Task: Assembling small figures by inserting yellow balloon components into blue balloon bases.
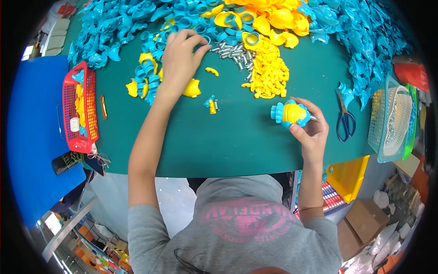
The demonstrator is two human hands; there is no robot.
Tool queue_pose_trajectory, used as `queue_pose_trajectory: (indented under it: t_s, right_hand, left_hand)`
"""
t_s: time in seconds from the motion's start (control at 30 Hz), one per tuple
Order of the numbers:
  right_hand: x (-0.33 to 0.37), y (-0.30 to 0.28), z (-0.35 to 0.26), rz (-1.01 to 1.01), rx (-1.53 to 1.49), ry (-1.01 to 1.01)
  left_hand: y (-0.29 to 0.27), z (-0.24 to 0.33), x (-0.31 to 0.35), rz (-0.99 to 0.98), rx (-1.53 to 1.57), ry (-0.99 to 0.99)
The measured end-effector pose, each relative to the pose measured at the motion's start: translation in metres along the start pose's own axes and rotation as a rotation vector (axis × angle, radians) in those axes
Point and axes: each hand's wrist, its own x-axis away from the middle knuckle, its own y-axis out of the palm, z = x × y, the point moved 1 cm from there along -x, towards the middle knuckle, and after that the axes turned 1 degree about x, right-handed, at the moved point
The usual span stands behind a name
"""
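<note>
At the right of the table my right hand (315,130) grips a blue-and-yellow plastic toy part (293,114) between thumb and fingers. A small metal pin (314,118) sticks out of its right end. Farther off, my left hand (181,52) reaches into the heap of loose parts, thumb and forefinger pinched at a blue plastic ring (206,39). Beside those fingertips lie many metal pins (235,52) and small yellow plastic pieces (270,71). A little group of yellow and blue bits with a pin (212,106) rests between my arms.
Blue plastic parts (105,34) and yellow shells (278,16) pile along the far side. Scissors (345,119) lie to the right, near stacked baskets (383,118). A red basket (93,114) of parts stands left, by a black cylinder (67,162). Below right is a yellow bin (350,178).
</note>
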Motion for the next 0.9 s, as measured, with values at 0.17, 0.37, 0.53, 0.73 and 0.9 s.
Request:
queue_pose_trajectory:
  t_s: [0.17,0.37,0.53,0.73,0.9]
  right_hand:
    - [0.004,-0.01,0.0,0.048,-0.111,0.003]
    - [0.01,0.032,0.0,-0.16,-0.34,-0.096]
    - [0.011,0.034,-0.011,-0.134,-0.204,-0.007]
    - [0.009,0.022,-0.022,-0.307,0.264,-0.046]
    - [0.014,0.033,-0.017,-0.384,0.633,-0.256]
  left_hand:
    - [-0.029,0.07,0.051,-0.141,1.008,-0.624]
    - [-0.025,0.114,0.101,-0.135,1.69,-0.766]
    - [-0.03,0.116,0.113,-0.098,1.621,-0.698]
    - [-0.02,0.107,0.115,-0.271,1.173,-0.473]
    - [-0.014,0.097,0.12,-0.307,0.527,-0.1]
